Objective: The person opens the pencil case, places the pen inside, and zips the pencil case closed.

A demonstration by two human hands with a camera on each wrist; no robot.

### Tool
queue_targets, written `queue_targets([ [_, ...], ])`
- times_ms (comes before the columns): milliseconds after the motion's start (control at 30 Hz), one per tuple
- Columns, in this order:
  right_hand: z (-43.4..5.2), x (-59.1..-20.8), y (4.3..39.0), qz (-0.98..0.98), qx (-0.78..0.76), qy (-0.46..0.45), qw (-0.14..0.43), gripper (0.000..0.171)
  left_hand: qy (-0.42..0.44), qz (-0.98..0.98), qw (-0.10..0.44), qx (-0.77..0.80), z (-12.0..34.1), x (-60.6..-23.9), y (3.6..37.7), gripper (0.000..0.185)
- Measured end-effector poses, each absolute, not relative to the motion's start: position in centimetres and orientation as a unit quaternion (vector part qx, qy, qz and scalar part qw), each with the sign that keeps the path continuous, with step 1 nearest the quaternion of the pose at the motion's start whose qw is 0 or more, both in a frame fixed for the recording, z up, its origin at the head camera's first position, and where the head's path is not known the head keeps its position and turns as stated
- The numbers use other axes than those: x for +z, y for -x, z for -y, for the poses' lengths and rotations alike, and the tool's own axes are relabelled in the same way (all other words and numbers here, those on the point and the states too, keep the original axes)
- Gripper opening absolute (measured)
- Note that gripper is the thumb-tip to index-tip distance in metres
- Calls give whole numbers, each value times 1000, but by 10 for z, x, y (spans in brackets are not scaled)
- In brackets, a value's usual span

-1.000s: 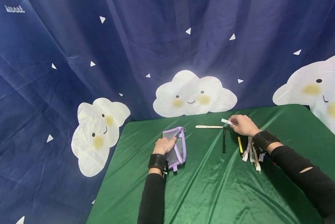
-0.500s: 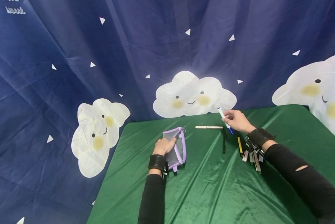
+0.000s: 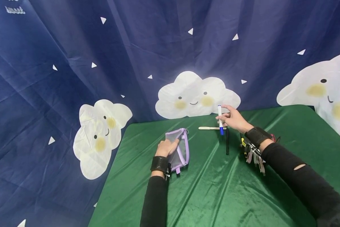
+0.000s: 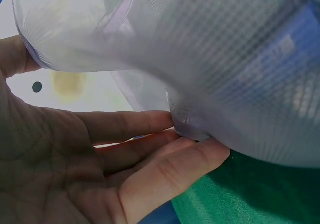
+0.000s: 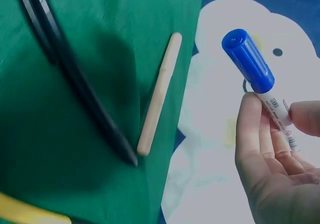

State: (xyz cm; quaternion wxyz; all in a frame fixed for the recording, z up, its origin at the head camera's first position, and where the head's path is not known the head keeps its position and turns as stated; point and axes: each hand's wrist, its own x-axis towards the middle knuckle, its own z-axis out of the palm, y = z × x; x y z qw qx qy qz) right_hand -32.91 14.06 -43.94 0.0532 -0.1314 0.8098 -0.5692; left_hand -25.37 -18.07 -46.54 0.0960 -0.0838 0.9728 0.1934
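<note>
My right hand (image 3: pixel 234 119) pinches a white whiteboard marker with a blue cap (image 5: pixel 250 61) between thumb and fingers. In the head view the marker stands nearly upright, blue cap down, near the table's back edge. My left hand (image 3: pixel 165 147) grips a mesh zip pouch with lilac trim (image 3: pixel 184 148) lying on the table. The left wrist view shows its fingers (image 4: pixel 170 169) at the edge of the translucent mesh (image 4: pixel 200 83), with the thumb at another edge. Behind the mesh shows a blurred blue patch. A cream pen (image 5: pixel 160 96) and a black pen (image 5: pixel 82 86) lie near the right hand.
A green cloth (image 3: pixel 204 189) covers the table. Several pens (image 3: pixel 256 160), one with a yellow barrel (image 3: pixel 243 142), lie bunched under the right wrist and are partly hidden. A dark blue curtain with clouds (image 3: pixel 198 94) hangs behind the table's back edge.
My right hand has moved left with the marker, away from the pen bunch. The marker has swung from lying nearly flat to nearly upright, cap down. The left hand has stayed on the pouch.
</note>
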Motion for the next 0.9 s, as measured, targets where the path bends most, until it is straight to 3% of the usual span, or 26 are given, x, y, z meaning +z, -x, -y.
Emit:
queue_targets([
  [433, -118, -443, 328, -758, -631, 146, 82, 63, 88, -972, 104, 193, 181, -465, 255, 74],
  [900, -90, -444, 325, -736, -663, 119, 69, 67, 92, -971, 106, 192, 181, -463, 254, 74],
])
